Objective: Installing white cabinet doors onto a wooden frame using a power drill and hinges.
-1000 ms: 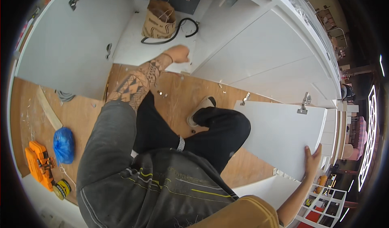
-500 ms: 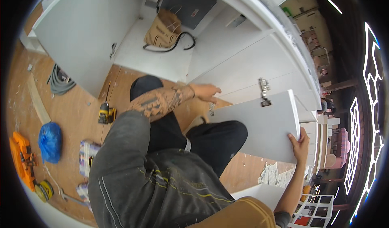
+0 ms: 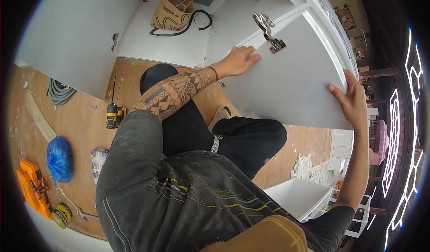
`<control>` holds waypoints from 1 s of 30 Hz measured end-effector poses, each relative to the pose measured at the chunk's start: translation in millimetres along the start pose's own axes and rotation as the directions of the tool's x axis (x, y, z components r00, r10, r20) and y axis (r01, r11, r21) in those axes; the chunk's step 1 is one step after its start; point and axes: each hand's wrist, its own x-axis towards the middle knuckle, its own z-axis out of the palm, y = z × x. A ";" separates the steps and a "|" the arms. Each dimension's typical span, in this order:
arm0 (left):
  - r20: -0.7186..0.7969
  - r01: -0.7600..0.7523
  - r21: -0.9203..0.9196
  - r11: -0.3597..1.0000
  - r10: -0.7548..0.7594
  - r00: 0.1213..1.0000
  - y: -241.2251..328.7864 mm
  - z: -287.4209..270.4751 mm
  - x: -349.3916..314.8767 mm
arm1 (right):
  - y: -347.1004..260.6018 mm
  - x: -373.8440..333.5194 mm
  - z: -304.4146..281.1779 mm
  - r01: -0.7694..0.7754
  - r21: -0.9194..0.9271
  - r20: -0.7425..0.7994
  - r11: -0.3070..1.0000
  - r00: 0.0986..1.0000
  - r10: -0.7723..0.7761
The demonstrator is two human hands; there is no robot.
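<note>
A light grey cabinet door (image 3: 291, 84) is held between my two hands against the front of the white cabinet (image 3: 233, 21). My right hand (image 3: 351, 100) grips its right edge, with the thumb on the face. Along the door's left edge, my left hand (image 3: 237, 61) is closed with bent fingers, some hidden behind the panel. A metal hinge (image 3: 269, 33) sticks out from the door's upper edge, its arm pointing toward the cabinet. To the left hangs another grey door (image 3: 71, 37), swung open, with a hinge (image 3: 114, 42) on its edge.
Inside the cabinet stand a brown paper bag (image 3: 174, 12) and a black cable (image 3: 199, 21). On the wooden floor lie a yellow-black cordless drill (image 3: 115, 114), a coiled grey hose (image 3: 60, 92), a wood strip (image 3: 40, 117), a blue plastic bag (image 3: 59, 159) and an orange case (image 3: 33, 185).
The held door has moved up toward the cabinet front, bringing its hinge near the frame. My left hand, apart from the door before, is now at its edge. My right hand rose with it.
</note>
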 end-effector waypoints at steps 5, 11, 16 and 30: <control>-0.171 0.160 -0.135 0.978 -0.182 0.968 -17.7 -8.6 4.1 | -32.3 16.9 22.6 -0.006 0.013 -0.044 1.000 0.999 0.006; -0.064 0.174 -0.156 0.972 -0.186 0.981 -21.3 -20.9 5.8 | -43.1 18.5 26.0 -0.073 0.036 -0.048 0.997 0.996 0.074; -0.097 0.149 -0.170 0.974 -0.167 0.981 -30.0 -25.2 8.4 | -43.4 32.1 21.1 -0.024 0.054 -0.040 0.998 0.999 0.027; -0.205 0.192 -0.225 0.955 -0.239 0.949 -38.5 -51.5 35.7 | -59.5 71.0 40.8 -0.052 -0.087 -0.075 0.995 0.996 0.046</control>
